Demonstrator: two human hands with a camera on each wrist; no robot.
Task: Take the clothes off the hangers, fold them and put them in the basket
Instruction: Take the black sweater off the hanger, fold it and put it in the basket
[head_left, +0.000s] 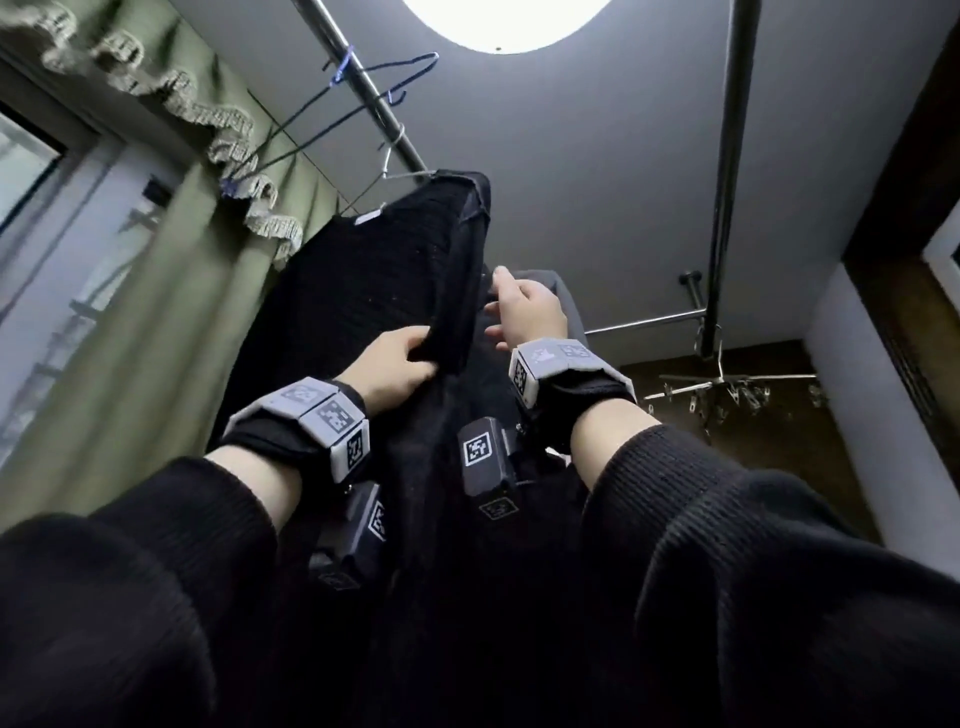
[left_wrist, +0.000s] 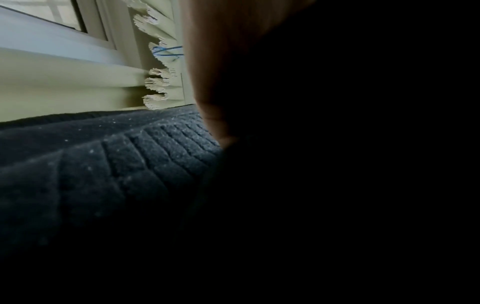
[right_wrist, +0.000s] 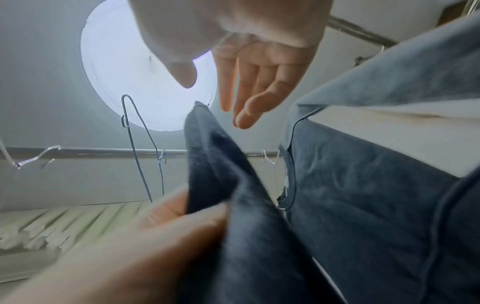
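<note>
Overhead, a steel rail (head_left: 358, 88) was seen crossing the ceiling, and from it a black knit sweater (head_left: 395, 260) was hung on a wire hanger (head_left: 395, 169), long axis running down from the shoulders toward the person, neck end uppermost at the rail. Just behind it a grey garment (right_wrist: 363, 185) was hung, collar up. An empty blue hanger (head_left: 363, 98) was left higher on the rail, and the basket was not to be seen.

The knit was judged soft, limp and light, likely to stretch if dragged by one edge; the shoulders near the hanger were judged the better hold for slipping it free.

Its side edge was pinched by the left hand (head_left: 397, 366), fingers and thumb curled round a fold of the cloth. The right hand (head_left: 524, 312) was held loosely spread, fingers nearly straight, at the sweater's far edge, with nothing seen gripped in it.
</note>
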